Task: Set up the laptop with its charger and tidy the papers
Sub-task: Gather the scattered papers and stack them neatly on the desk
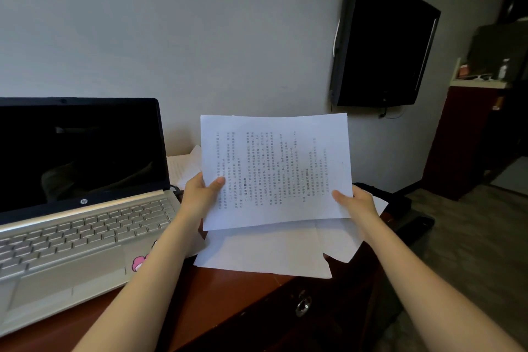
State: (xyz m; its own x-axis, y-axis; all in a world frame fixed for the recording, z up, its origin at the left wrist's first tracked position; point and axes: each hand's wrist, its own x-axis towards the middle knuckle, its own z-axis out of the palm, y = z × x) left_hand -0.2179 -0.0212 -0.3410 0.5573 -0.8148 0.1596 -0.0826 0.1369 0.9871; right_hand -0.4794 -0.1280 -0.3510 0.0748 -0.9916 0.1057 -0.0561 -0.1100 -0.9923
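Observation:
A printed sheaf of white papers (275,168) is held up above the desk, its text running sideways. My left hand (200,194) pinches its lower left edge, thumb on the front. My right hand (357,203) pinches the lower right edge the same way. Under them more loose white sheets (271,251) lie spread on the red-brown desk (243,294). A silver laptop (77,226) stands open at the left, its screen dark, with a pink sticker on the palm rest. A dark cable end (175,188) shows at the laptop's right side, behind my left hand.
More papers (183,166) lie behind the laptop by the wall. A black bag or case (397,203) sits off the desk's right end. A dark TV (383,40) hangs on the wall. A drawer lock (303,306) is on the desk front. A dark cabinet (468,137) stands at right.

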